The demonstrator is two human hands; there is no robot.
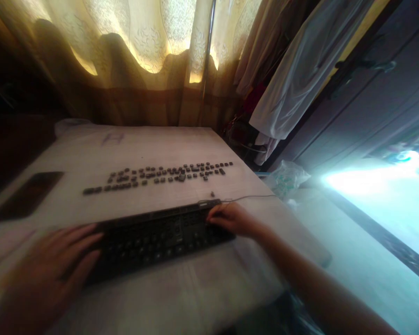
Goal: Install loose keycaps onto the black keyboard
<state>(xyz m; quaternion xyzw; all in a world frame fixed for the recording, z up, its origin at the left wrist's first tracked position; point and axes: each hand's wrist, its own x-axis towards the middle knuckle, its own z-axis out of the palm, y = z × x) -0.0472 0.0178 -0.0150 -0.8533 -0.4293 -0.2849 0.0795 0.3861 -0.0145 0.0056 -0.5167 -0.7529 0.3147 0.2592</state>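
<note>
A black keyboard (153, 239) lies slightly slanted on the white-covered table, with bare sockets showing in place of many keys. My left hand (66, 256), blurred by motion, rests at its left end with the fingers stretched out and apart. At the right end, my right hand (230, 218) has its fingertips pinched together over the number-pad side; whatever is between them is too small and dark to make out. Beyond the keyboard, loose black keycaps (181, 177) lie in rough rows. One small keycap (212, 194) sits apart, nearer the keyboard.
A dark phone-like slab (28, 195) lies at the table's left. The keyboard's thin cable (254, 196) runs off to the right. Beside the table's right edge are a clear plastic bag (288, 179) and hanging white cloth (286, 93). Yellow curtains (146, 42) hang behind.
</note>
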